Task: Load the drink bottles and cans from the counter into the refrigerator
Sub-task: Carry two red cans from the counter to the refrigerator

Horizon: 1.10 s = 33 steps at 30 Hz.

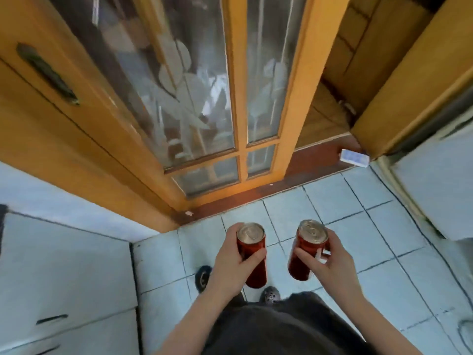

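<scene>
My left hand (231, 257) grips a tall red can (252, 254) with a silver top, held upright over the tiled floor. My right hand (330, 260) grips a second red can (307, 249) of the same kind, tilted slightly to the right. The two cans are side by side and apart, low in the middle of the view. No counter top or open refrigerator interior shows.
A wooden door with frosted glass panes (204, 98) stands ahead. White cabinet fronts (64, 278) with dark handles are at the left. A white appliance side (435, 180) is at the right. A small white box (354, 157) lies on the threshold. Light floor tiles (358, 226) lie below.
</scene>
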Motion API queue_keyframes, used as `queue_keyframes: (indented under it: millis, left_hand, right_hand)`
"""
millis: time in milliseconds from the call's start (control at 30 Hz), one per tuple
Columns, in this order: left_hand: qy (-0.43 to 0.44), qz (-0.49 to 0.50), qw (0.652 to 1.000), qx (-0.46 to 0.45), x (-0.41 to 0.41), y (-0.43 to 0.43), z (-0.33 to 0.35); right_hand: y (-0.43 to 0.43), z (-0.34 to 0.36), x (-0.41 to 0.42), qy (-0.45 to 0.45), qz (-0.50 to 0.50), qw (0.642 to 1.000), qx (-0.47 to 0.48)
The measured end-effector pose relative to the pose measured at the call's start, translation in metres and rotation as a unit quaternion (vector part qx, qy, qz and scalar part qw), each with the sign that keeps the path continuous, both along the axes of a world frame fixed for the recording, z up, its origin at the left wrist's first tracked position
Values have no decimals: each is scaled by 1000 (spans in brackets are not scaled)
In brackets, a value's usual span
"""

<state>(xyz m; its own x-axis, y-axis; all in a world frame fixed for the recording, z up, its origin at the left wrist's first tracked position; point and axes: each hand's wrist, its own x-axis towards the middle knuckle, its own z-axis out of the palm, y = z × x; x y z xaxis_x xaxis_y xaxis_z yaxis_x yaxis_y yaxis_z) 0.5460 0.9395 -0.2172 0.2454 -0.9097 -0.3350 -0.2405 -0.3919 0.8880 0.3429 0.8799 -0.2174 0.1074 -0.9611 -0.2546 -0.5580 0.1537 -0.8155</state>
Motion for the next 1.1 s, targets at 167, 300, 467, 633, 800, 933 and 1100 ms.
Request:
queue_keyframes:
  millis: [167, 300, 467, 633, 800, 933, 1100]
  left_hand:
    - [-6, -68, 998, -6, -62, -80, 4]
    - [4, -151, 988, -11, -109, -152, -4]
    - [19, -282, 959, 16, -198, -259, -21]
    - [12, -402, 916, 5, -302, -364, -12]
    - [28, -482, 875, -34, -390, -448, 6]
    - [30, -507, 860, -38, -442, -486, 12]
    - [50, -523, 851, -30, -494, -523, 7]
  right_hand:
    - [-29, -4, -77, -29, -161, 986, 3]
    - [-55, -10, -129, -51, -281, 958, 8]
    - [-100, -16, -203, -40, -394, 918, 3]
    - [-159, 1, -279, -20, -484, 875, 5]
    - [-219, 27, -334, -20, -562, 826, -28]
    - [-247, 38, -369, -4, -593, 804, -42]
    - [-290, 35, -421, 1, -571, 819, -51]
